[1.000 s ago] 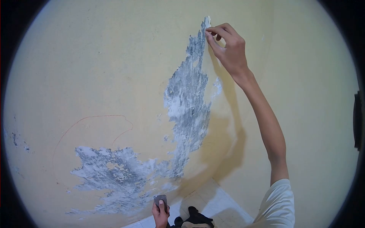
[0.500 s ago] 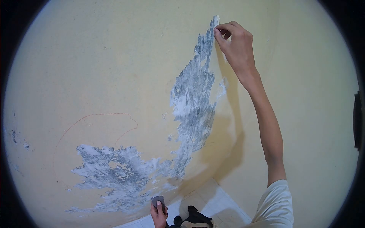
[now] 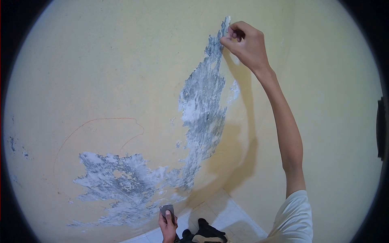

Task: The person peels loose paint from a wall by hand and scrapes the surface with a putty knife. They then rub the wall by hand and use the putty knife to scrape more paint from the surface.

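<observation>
High on the wall, my right hand is at the upper end of a long scraped patch, its thumb and index finger bent together at the patch's right edge. Whatever lies between those fingertips is too small to make out. Low in the view, my left hand holds a small flat grey block, thumb on its face, in front of the lower scraped patch. Both patches show grey and white under the yellowish paint.
A thin red curved line marks the yellowish wall on the left. White floor tiles and dark shoes show at the bottom. A dark object stands at the far right edge.
My right hand has shifted slightly left and its thumb has dropped lower along the patch's edge. The wall marks sit slightly further left in the view. My left hand keeps its hold on the block.
</observation>
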`<state>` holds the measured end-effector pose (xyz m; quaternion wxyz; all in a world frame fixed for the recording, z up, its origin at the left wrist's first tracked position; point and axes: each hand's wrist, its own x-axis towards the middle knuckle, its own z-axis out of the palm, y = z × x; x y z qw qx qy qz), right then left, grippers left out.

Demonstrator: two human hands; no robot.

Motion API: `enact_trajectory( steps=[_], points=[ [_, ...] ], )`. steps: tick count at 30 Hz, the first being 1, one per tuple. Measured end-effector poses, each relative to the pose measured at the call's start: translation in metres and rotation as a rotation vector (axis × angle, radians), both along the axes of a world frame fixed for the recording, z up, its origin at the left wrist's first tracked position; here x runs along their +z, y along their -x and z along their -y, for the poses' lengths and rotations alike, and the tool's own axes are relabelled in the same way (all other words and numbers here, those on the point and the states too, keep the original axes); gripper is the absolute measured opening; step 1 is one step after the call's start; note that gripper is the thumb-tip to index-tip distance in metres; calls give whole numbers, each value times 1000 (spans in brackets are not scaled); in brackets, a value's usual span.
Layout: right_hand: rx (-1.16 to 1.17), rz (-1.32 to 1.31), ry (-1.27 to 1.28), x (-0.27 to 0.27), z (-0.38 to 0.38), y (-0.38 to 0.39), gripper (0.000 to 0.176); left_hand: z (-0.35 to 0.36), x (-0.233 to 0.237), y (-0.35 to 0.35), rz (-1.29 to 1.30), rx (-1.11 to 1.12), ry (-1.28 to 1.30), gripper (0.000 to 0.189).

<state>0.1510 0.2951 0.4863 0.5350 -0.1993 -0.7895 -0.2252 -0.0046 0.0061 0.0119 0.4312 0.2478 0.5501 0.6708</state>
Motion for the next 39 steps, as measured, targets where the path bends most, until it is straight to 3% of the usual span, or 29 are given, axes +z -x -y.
enact_trajectory(
  steps=[6, 11, 27, 29, 32, 39],
  points=[
    [77, -10, -363, -10, -15, -13, 12, 8, -11, -4, 21, 8, -4, 28],
    [-131, 193, -698, -3, -25, -21, 12, 12, -10, -2, -10, 35, 10, 29],
    [-84, 472, -786, 38, -33, -20, 24, -1, -9, -3, -14, -5, -9, 30],
    [-175, 530, -662, 38, -28, -23, 19, -1, -6, -3, -24, 21, 6, 29],
    [-5, 365, -539, 26, -26, -28, 18, 3, -1, -2, -22, 44, 23, 29],
    [43, 201, -458, 5, -22, -22, 14, 3, -12, 8, 21, 13, 17, 29]
  ],
)
